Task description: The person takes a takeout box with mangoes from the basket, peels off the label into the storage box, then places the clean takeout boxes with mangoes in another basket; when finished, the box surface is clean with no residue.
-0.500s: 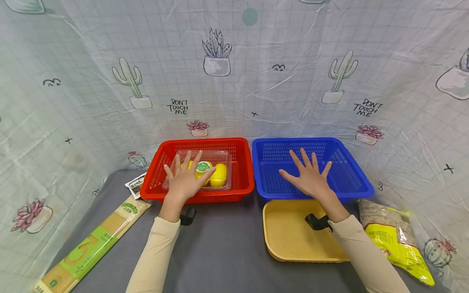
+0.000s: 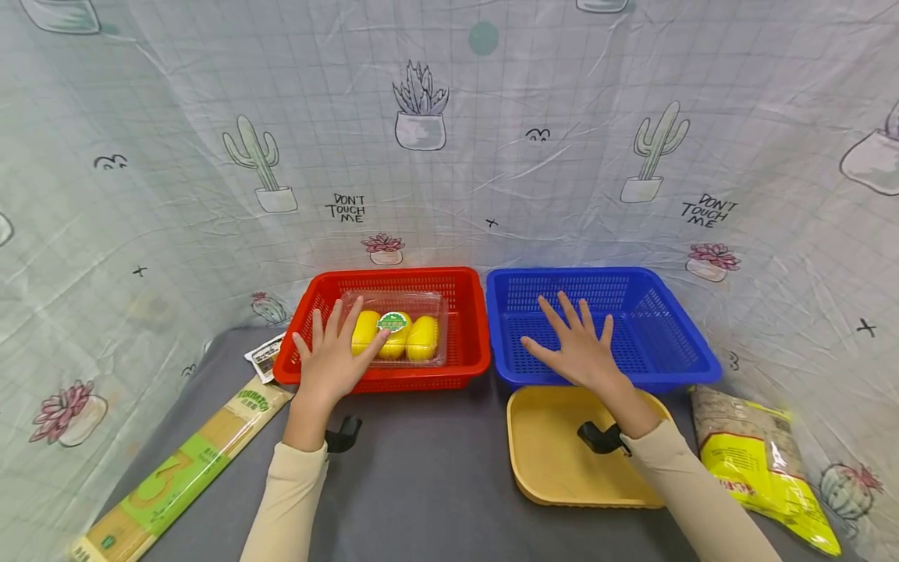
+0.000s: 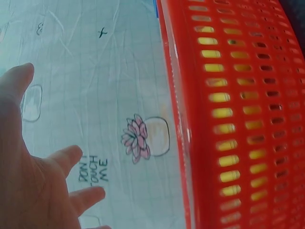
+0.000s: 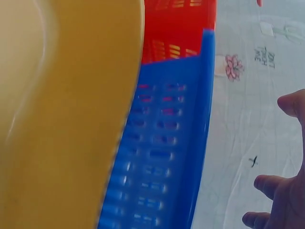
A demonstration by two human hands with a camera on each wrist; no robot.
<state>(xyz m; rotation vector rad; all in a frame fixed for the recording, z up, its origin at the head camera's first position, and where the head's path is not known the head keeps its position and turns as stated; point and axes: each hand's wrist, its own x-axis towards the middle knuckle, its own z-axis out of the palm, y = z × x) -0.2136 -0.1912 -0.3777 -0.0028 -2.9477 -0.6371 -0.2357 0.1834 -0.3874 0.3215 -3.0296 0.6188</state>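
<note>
My left hand (image 2: 332,363) is spread flat with nothing in it, overlapping the front left of the red basket (image 2: 474,343) in the head view. Inside that basket lies a clear plastic box (image 2: 421,339) of yellow, rounded items with a green and white label. My right hand (image 2: 581,350), fingers spread and empty, hovers over the front of the blue basket (image 2: 660,328). Below its wrist sits a shallow yellow tray (image 2: 548,460). In the wrist views, the left fingers (image 3: 64,162) and the right fingers (image 4: 269,183) show apart from the baskets.
A long pack of noodles (image 2: 182,476) lies slanted on the grey table (image 2: 414,476) at left, with a small white packet (image 2: 265,357) beyond it. On the right rests a yellow and clear bag (image 2: 762,464). A patterned cloth (image 2: 485,140) hangs behind the baskets.
Both hands have shifted a little left and slightly back toward the body, still spread. More of the yellow items in the box shows now. The baskets and tray have not been moved.
</note>
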